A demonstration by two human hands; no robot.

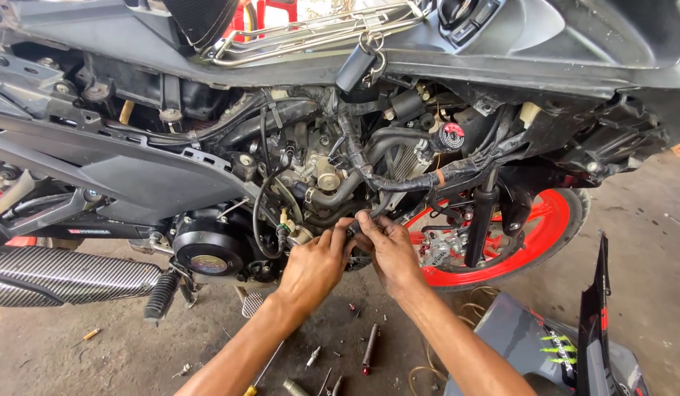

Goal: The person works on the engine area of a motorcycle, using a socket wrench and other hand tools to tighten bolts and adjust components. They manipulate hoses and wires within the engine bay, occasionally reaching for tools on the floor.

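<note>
Both hands are working close together at the lower engine area of a stripped motorcycle. The left hand (314,265) is curling its fingers around a small fitting (296,235) at the end of a black hose (261,213), closed on it; the right hand (387,249), touching the left at the fingertips, is pinching a dark part just beside it, though what exactly sits between those fingers cannot be told. Judgement: the grip is looking adequate, but the work would be going better with the fitting held square to its seat and the hose kept free of twist, since the surrounding wire loom (398,180) above the hands is crowding the access. Below the wrists, loose bolts and a screwdriver (369,350) are lying scattered on the concrete floor (76,359), which is stained and gritty; small parts are risking loss there. To the left of the hands, the round engine cover (208,253) and carbon-pattern exhaust (61,277) are sitting undisturbed. To the right, the red front wheel (534,231) is standing behind the fork leg (480,220), and a removed fairing panel (552,348) is resting on the floor nearby. Beyond, bright daylight is showing past the bodywork.
</note>
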